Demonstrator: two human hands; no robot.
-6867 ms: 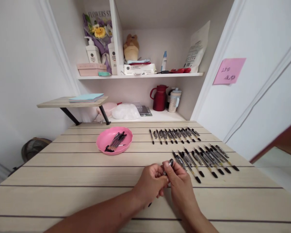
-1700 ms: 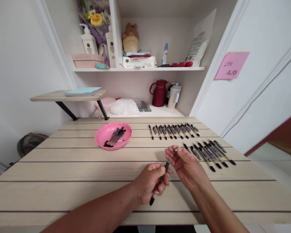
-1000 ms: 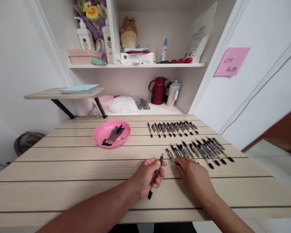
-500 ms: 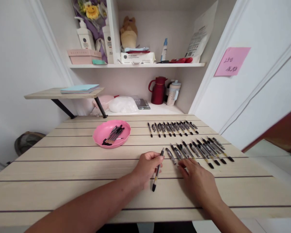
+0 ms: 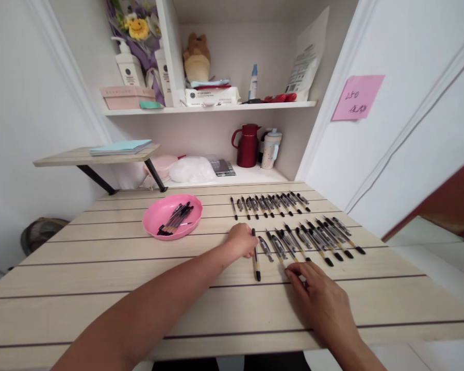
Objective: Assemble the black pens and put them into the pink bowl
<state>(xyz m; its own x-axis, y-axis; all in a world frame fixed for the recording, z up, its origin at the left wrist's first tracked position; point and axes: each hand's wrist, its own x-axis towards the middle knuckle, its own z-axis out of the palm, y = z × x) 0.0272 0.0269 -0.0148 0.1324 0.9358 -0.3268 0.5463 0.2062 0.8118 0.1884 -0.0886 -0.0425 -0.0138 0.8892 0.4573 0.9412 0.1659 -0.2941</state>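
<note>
As your L hand (image 5: 243, 239) pinches the pen (image 5: 257, 264), keep it parallel w/ the cap (image 5: 265, 249); R hand (image 5: 327, 301) by row pens (image 5: 316, 242), grip unclear.

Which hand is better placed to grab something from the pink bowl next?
Probably the left hand: it is nearer the pink bowl, which sits on that side. It is touching a pen, though, so it should let go first. The right hand is farther away, by the near pen row.
</note>
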